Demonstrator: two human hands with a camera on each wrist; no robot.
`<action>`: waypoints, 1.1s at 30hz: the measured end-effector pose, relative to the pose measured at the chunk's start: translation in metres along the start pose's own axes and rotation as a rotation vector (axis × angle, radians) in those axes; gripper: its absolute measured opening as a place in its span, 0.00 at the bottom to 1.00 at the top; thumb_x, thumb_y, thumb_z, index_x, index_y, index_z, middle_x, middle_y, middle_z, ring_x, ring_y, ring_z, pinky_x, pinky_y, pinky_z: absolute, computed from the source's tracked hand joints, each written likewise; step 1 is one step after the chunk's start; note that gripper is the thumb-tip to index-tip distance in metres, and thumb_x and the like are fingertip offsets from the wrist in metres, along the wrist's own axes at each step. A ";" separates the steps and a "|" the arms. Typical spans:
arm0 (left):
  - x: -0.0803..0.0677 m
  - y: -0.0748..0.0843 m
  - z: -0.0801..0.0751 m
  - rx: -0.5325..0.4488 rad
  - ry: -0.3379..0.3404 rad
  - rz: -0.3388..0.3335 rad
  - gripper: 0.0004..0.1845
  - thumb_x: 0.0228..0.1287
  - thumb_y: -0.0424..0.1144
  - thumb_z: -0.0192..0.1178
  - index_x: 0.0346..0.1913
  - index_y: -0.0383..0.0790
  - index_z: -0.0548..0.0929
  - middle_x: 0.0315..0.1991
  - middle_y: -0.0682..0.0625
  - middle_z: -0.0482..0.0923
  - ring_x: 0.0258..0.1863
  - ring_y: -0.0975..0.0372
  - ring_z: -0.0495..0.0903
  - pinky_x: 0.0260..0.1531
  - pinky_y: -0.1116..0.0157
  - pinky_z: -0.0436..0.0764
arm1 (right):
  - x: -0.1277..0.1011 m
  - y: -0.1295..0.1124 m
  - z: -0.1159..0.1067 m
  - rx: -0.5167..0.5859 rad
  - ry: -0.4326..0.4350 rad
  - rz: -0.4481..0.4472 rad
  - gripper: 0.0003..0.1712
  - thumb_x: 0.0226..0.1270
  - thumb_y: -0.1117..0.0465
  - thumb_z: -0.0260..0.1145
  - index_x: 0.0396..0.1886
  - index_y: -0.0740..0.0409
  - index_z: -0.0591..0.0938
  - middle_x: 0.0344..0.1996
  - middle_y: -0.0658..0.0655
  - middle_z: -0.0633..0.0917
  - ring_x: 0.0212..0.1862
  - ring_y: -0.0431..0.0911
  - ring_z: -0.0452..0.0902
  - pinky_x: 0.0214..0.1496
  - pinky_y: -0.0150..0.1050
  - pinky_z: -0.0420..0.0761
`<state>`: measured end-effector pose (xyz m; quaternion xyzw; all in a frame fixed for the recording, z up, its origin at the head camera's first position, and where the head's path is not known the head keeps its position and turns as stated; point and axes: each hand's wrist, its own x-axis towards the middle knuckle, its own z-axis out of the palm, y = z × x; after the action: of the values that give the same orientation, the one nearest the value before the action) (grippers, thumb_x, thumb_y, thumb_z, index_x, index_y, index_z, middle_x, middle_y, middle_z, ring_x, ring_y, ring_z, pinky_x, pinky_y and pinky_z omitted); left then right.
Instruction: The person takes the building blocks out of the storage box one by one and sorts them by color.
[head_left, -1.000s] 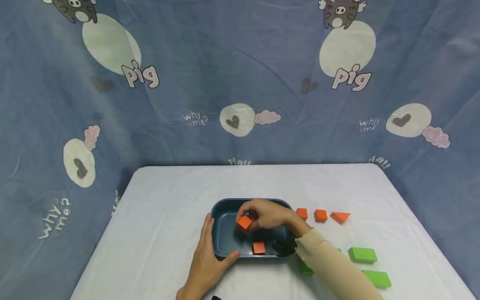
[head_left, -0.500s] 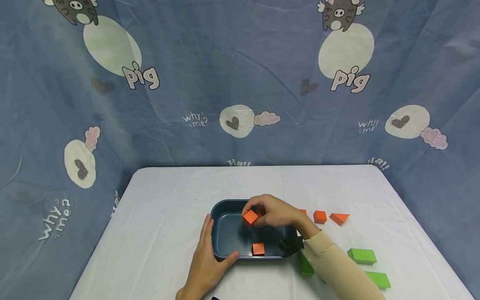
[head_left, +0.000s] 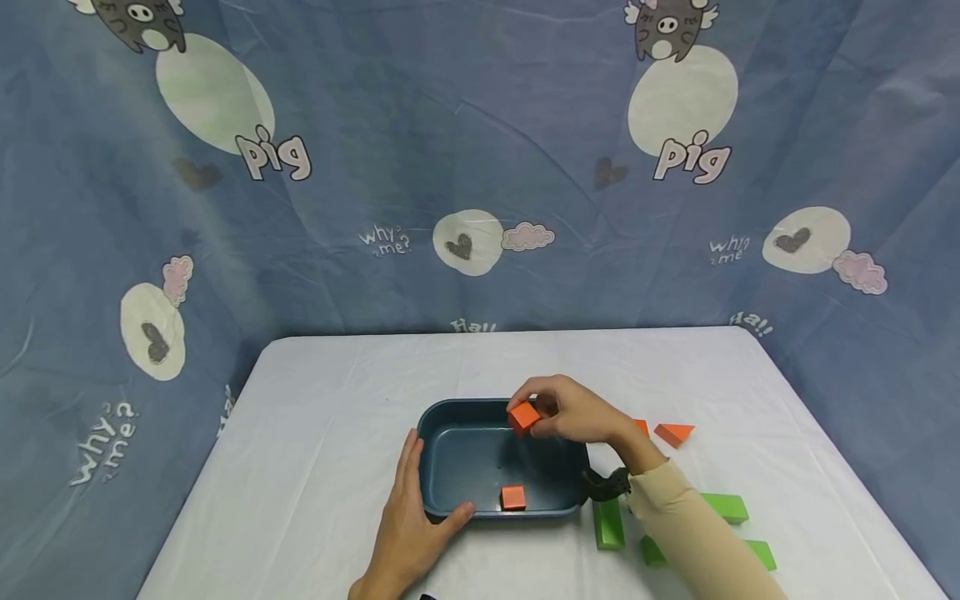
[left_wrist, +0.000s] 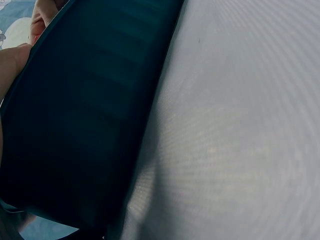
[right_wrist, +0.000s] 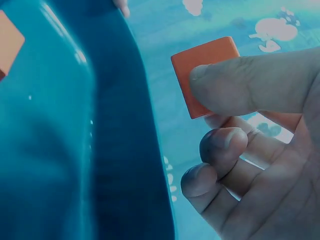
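A dark blue rectangular tray (head_left: 468, 458) sits on the white table. My left hand (head_left: 411, 533) rests against its near left corner, straight fingers along the left side and thumb at the front rim. Between thumb and fingertips, my right hand (head_left: 577, 410) pinches an orange cube (head_left: 524, 416) over the tray's far right part. The right wrist view shows the thumb (right_wrist: 220, 87) flat on one face of that cube, with the other fingers curled below. Another orange block (head_left: 513, 497) lies inside the tray by the front wall.
Right of the tray lie an orange triangular block (head_left: 675, 434) and another orange block (head_left: 642, 426), partly hidden by the right wrist. Several green blocks, including an upright-lying one (head_left: 608, 524), lie nearer, some behind the sleeve (head_left: 693, 525). A patterned blue cloth (head_left: 337, 275) hangs behind the table.
My right hand has moved right and away from me with the orange cube, from the tray's middle toward its far right rim. The left hand and the tray have hardly moved.
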<state>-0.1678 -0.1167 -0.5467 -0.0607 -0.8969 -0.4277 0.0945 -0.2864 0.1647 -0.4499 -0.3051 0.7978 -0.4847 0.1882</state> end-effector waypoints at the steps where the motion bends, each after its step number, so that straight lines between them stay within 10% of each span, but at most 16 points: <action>1: 0.000 0.000 0.000 0.001 0.002 0.002 0.62 0.51 0.61 0.76 0.80 0.37 0.53 0.82 0.50 0.45 0.77 0.50 0.57 0.69 0.44 0.64 | -0.002 0.001 -0.002 -0.003 0.010 0.004 0.26 0.58 0.79 0.68 0.54 0.56 0.85 0.44 0.53 0.85 0.37 0.49 0.79 0.43 0.42 0.80; 10: -0.002 -0.001 0.001 -0.016 -0.001 -0.001 0.62 0.51 0.61 0.77 0.80 0.38 0.53 0.82 0.50 0.45 0.77 0.52 0.55 0.69 0.45 0.64 | -0.021 0.006 -0.019 -0.034 0.115 0.078 0.25 0.58 0.75 0.72 0.54 0.50 0.86 0.25 0.55 0.81 0.28 0.48 0.74 0.33 0.38 0.76; 33: 0.000 -0.001 0.000 -0.018 0.003 0.013 0.61 0.51 0.60 0.77 0.80 0.38 0.53 0.82 0.51 0.44 0.77 0.51 0.55 0.68 0.42 0.64 | -0.069 0.020 -0.059 -0.031 0.266 0.215 0.23 0.58 0.74 0.70 0.52 0.51 0.86 0.37 0.58 0.83 0.32 0.52 0.76 0.36 0.44 0.80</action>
<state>-0.1681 -0.1172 -0.5479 -0.0666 -0.8925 -0.4352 0.0979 -0.2762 0.2561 -0.4399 -0.1539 0.8511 -0.4857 0.1270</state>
